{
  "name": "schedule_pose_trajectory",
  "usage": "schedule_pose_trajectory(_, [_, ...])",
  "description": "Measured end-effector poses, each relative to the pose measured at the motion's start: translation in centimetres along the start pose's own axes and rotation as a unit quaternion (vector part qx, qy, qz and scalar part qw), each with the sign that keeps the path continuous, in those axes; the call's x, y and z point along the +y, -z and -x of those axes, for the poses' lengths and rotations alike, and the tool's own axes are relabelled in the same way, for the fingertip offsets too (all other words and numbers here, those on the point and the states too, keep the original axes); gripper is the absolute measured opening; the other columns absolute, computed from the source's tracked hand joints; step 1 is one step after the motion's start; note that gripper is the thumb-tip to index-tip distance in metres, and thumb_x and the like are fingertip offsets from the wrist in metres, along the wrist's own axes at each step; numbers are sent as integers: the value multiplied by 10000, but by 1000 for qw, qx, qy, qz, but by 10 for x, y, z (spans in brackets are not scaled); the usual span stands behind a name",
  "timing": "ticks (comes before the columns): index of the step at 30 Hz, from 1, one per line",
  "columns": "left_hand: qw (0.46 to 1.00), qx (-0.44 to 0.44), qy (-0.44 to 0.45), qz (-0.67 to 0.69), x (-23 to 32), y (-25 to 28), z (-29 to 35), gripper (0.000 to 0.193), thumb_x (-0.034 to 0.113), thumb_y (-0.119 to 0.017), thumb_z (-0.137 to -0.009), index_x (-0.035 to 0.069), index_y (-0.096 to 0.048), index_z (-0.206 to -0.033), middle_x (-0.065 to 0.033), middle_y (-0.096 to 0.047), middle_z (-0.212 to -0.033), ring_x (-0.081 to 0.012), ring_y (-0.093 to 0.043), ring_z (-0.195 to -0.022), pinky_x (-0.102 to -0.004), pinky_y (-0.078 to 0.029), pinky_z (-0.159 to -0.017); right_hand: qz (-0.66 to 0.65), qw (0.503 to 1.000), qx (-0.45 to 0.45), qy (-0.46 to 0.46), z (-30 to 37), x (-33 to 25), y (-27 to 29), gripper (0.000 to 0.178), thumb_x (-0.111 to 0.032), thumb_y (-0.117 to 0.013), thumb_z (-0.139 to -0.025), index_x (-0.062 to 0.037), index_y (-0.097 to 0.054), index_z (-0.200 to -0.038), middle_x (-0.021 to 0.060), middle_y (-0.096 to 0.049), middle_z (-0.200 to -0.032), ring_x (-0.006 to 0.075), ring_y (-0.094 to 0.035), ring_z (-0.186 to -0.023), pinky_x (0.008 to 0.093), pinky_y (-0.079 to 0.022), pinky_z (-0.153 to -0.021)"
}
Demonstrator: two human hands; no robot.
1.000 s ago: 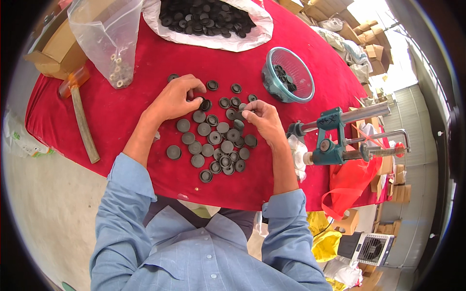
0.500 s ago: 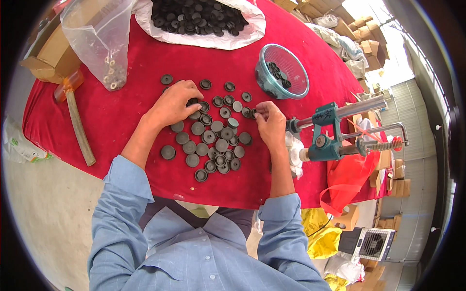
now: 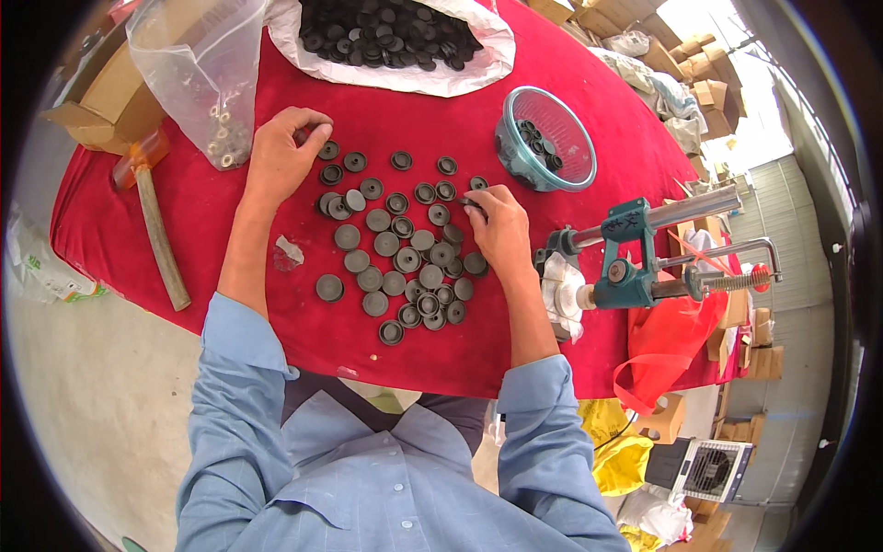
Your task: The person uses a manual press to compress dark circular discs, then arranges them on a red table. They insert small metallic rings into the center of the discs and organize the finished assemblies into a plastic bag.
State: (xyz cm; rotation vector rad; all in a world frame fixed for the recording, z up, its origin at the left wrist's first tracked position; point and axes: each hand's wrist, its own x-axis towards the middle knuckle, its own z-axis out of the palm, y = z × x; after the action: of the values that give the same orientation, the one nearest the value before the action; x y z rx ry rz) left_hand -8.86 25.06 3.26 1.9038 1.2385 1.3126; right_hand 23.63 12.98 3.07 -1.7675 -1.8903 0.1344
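- Left hand: at about 10 o'clock from the middle of the loose discs, thumb and fingertips close together; I cannot tell whether they hold anything. Discs lie just beside it, at its 4 o'clock.
- Right hand: at about 3 o'clock from that middle, thumb and forefinger pinched on a small dark piece, only partly visible.
- Loose dark discs: spread between and below the hands, some cupped side up, some flat side up, several touching or overlapping.
- Scrap of clear plastic: at 9 o'clock from the discs, near the left forearm.
- Tabletop: covered in red cloth.
- Blue basket: at 2 o'clock, with dark pieces inside.
- Green press: at 3 o'clock.
- Mallet: at 9 o'clock, wooden handle, orange head.
- Clear bag: at 10 o'clock, holding small pale rings.
- White sack: at 12 o'clock, open, full of black discs.
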Motion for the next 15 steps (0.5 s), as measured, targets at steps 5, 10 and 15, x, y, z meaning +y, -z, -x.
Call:
schedule_pose_trajectory(5, [981,-192,14,-3,27,-2,9,287,163,-856,-809,13,-796,-1046,-109,-725,-963,-243,-704,-858,-376,-561,-794,115,984,22,132,16,11,-6,261,-29,-726,-875,-25,-759,-1134,135,-663,-1119,349,-677,-1044,469,-535,-965])
schedule_pose_trajectory(10, [955,-272,-72,-92,26,-11,22,352,125,-868,-771,-6,-788,-1087,-135,-718,-1008,-325,-689,-961,-424,-559,-873,41,997,49,40,17,1,1,255,-32,-696,-907,-12,-746,-1156,165,-672,-1164,379,-691,-1031,471,-563,-908])
schedule_pose_trajectory(15, [951,-253,-123,-129,21,-18,25,296,84,-842,-810,8,-795,-1092,-105,-725,-954,-272,-693,-928,-392,-548,-824,-54,997,-47,-26,22,-25,9,211,-144,-745,-914,-55,-770,-1103,150,-718,-1054,374,-715,-968,478,-584,-871])
